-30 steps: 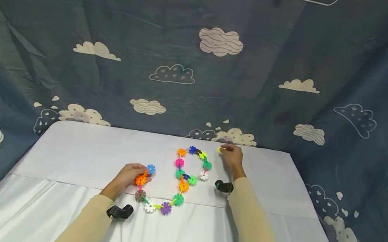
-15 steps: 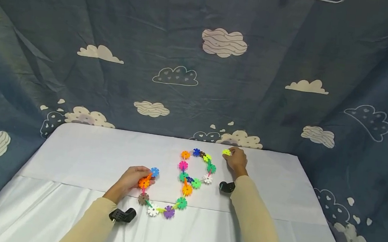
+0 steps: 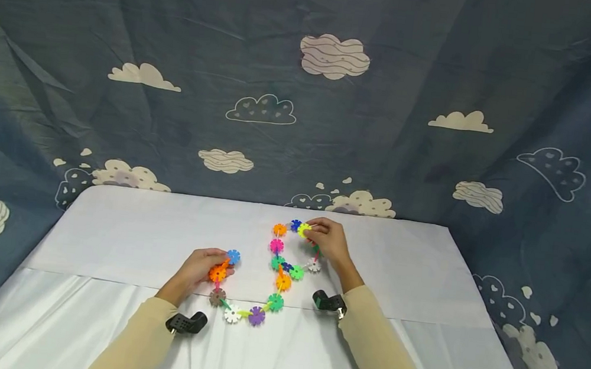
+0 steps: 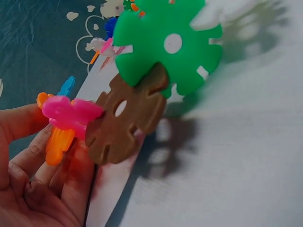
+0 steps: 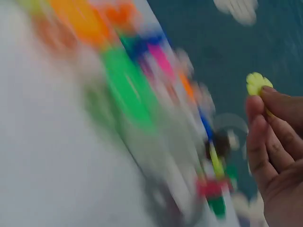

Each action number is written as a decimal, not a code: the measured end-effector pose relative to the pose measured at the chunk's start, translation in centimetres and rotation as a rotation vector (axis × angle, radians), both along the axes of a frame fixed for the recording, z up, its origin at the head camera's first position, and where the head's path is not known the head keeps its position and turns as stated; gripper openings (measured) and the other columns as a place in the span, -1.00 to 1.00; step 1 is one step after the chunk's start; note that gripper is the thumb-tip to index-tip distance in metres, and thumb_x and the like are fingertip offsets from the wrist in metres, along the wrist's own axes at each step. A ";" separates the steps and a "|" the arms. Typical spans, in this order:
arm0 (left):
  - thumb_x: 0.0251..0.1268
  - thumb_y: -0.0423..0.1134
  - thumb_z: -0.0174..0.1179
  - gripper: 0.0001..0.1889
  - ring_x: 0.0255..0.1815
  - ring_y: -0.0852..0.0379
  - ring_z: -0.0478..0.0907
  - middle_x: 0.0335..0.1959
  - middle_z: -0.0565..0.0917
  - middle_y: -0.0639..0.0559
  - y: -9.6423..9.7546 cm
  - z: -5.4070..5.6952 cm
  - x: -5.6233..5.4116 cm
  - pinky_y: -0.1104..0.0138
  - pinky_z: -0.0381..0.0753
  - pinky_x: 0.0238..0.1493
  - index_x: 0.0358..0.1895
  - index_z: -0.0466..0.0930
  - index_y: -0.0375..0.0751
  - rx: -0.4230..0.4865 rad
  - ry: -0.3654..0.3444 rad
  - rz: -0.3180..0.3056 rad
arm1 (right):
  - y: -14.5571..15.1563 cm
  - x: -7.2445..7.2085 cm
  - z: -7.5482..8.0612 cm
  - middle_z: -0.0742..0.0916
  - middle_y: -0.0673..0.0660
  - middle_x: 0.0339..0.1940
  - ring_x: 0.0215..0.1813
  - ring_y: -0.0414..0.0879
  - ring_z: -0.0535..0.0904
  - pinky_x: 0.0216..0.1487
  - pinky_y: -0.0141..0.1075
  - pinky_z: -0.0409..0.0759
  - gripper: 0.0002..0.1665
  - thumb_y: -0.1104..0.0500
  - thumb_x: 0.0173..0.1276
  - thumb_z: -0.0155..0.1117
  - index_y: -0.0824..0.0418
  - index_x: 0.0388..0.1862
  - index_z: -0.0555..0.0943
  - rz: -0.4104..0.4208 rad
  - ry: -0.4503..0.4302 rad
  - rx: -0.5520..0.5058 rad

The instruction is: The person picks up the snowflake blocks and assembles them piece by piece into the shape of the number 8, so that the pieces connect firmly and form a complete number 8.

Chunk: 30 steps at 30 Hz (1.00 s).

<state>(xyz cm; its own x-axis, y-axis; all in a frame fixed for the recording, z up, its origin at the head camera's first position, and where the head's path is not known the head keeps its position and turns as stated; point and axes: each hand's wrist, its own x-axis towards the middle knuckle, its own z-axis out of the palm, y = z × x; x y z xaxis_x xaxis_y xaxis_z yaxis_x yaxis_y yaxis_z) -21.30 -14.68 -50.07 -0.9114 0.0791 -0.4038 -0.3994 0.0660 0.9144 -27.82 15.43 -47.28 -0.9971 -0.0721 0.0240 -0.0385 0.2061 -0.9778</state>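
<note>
A chain of interlocking flower-shaped plastic discs (image 3: 257,315) lies on the white cloth, curving at the front and forming a loop at the back. My left hand (image 3: 196,270) pinches an orange disc (image 4: 57,146) near the chain's left end, where a light blue disc (image 3: 233,256) sticks out. Pink (image 4: 71,113), brown (image 4: 142,116) and green (image 4: 147,45) discs follow, the brown one tilted. Between thumb and fingertips, my right hand (image 3: 332,244) holds a loose yellow disc (image 5: 257,83). That hand overlaps the loop's back right, hiding some discs there; the right wrist view is blurred.
White cloth (image 3: 151,236) covers the table, with a crease (image 3: 104,280) running across it. A dark curtain (image 3: 383,157) printed with clouds hangs right behind the table's back edge. Both wrists carry small black devices (image 3: 187,322).
My right hand has moved left with the yellow disc, from beyond the loop to over its back edge. My left hand keeps its hold on the chain in nearly the same place.
</note>
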 end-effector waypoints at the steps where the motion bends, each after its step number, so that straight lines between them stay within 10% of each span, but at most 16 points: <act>1: 0.44 -0.29 0.06 -0.64 -0.33 0.17 0.70 -0.16 0.71 -0.20 -0.1 0.0 0.0 0.45 0.65 -0.20 0.14 0.44 -0.51 0.004 0.002 -0.003 | -1.1 0.5 0.2 0.71 0.10 -0.51 -0.47 -0.01 0.65 -0.42 -0.28 0.65 -0.79 0.43 0.23 0.32 0.48 -0.15 0.59 0.045 -0.001 -0.002; 10: 0.45 -0.25 0.06 -0.67 -0.37 0.15 0.71 -0.20 0.72 -0.21 0.1 -0.2 -0.5 0.45 0.66 -0.26 0.07 0.50 -0.48 -0.026 -0.027 0.031 | -8.7 3.4 0.1 0.71 0.18 -0.50 -0.44 -0.04 0.67 -0.34 -0.14 0.70 -0.93 0.44 0.19 0.35 0.41 -0.36 0.62 0.293 0.032 0.113; 30: 0.44 -0.25 0.08 -0.66 -0.43 0.20 0.69 -0.22 0.72 -0.19 0.4 -0.2 -0.1 0.51 0.59 -0.44 0.05 0.53 -0.51 -0.037 -0.010 0.060 | -11.0 3.7 -1.5 0.74 0.10 -0.54 -0.51 -0.29 0.58 -0.45 -0.47 0.60 -0.89 0.40 0.11 0.44 0.29 -0.51 0.66 0.250 0.215 0.304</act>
<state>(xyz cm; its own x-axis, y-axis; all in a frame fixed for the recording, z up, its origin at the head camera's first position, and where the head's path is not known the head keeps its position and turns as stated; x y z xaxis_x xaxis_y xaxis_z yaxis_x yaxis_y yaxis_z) -21.42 -14.28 -50.27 -0.9100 0.0090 -0.4146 -0.4128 0.0750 0.9077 -24.09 4.45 -48.76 -0.9227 -0.3463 0.1694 -0.3196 0.4415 -0.8384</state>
